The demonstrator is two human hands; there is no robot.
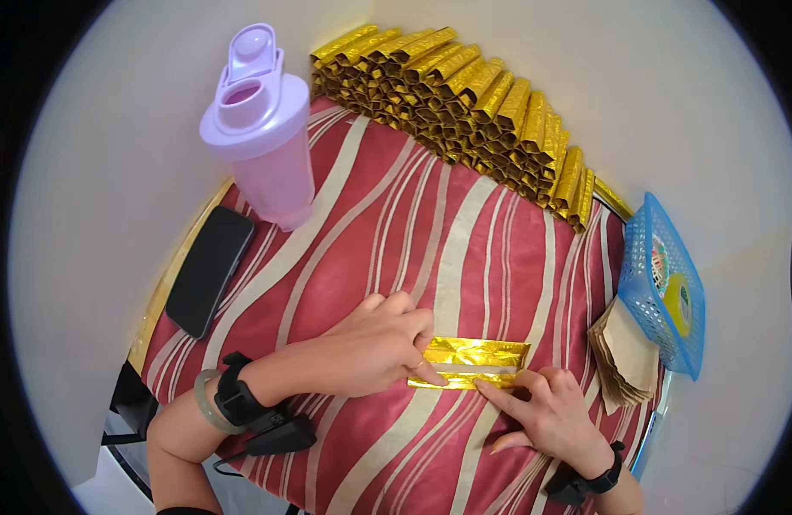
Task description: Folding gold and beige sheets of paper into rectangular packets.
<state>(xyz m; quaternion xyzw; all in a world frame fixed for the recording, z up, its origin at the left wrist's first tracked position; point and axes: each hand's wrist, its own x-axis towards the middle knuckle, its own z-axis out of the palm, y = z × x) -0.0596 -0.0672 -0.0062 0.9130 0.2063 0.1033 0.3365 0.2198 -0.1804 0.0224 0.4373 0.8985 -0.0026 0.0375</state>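
A sheet of shiny gold foil paper (477, 350) lies on the striped cloth, with a pale strip along its middle and a folded band along its near edge. Over the sheet's left end, my left hand (370, 343) is closed, its fingers bent and one ringed finger pressing on the near fold. From the right, my right hand (546, 412) rests its outstretched index finger on the same fold. Its thumb is spread away over the cloth and the other fingers are bent near the sheet's right end. Whether anything is under the left palm is hidden.
Rolled gold paper tubes (465, 86) are stacked along the far edge. A lilac shaker bottle (267, 146) with its cap up and a black phone (209, 270) stand and lie at left. Brown paper sheets (628, 356) lie beside a blue basket (640, 283) holding a tape roll (677, 305).
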